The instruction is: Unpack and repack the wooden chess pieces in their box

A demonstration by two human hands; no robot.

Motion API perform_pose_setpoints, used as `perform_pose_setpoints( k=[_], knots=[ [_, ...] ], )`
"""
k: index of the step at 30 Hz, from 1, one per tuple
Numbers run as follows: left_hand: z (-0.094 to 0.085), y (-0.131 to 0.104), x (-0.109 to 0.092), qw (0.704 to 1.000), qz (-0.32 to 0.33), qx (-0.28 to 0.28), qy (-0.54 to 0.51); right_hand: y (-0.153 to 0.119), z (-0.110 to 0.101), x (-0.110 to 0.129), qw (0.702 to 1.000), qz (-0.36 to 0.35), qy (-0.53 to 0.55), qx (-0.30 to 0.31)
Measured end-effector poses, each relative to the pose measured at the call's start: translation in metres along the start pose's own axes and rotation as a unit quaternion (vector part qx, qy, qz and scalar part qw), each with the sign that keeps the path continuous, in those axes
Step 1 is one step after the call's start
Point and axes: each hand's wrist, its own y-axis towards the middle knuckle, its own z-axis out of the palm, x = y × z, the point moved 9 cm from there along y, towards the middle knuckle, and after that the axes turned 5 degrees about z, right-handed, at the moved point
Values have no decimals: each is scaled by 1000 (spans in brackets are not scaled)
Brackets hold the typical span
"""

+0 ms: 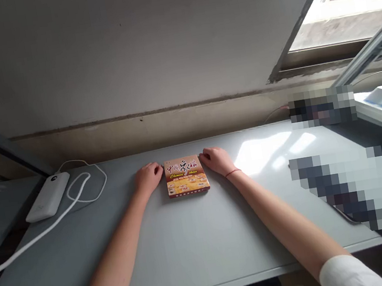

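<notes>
A Chinese chess box [187,182] lies flat on the grey table, its printed cover facing up. Close to its left edge rests my left hand [148,177], fingers curled in with a small gap showing between thumb and fingers and nothing held. My right hand [216,159], with a thin red string round the wrist, is curled closed on the table by the upper right corner of the box. Whether its fingertips touch the box, I cannot tell. No object shows in either hand.
To the left, a white power bank [49,197] has a white cable [47,231] looping from it. A blurred-out dark object [340,196] lies on the right of the table [194,253]. Behind stands a wall [147,48]; metal posts rise at both sides.
</notes>
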Motion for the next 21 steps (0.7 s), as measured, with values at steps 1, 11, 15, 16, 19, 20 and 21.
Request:
perform_pose_setpoints(
  k=[1,11,15,16,19,20,21],
  knots=[
    [-3,-1,0,1000,-4,-8,-2,0,-1,0,1000,5,6,0],
    [-50,-16,-60,983,96,-118,-105,-9,-7,12,990,85,109,36],
    [-32,-26,-94,975,172,-55,-133,-12,-6,19,988,75,131,35],
    [-26,-28,-99,973,185,-35,-130,-12,-6,20,987,73,138,29],
    [-11,-34,-106,972,207,8,-112,-11,-8,18,980,68,186,3],
    [-9,-36,-106,971,209,18,-111,-10,-9,18,974,65,215,-6],
    [-7,-36,-106,971,209,27,-113,-10,-10,17,966,60,251,-13]
  ],
)
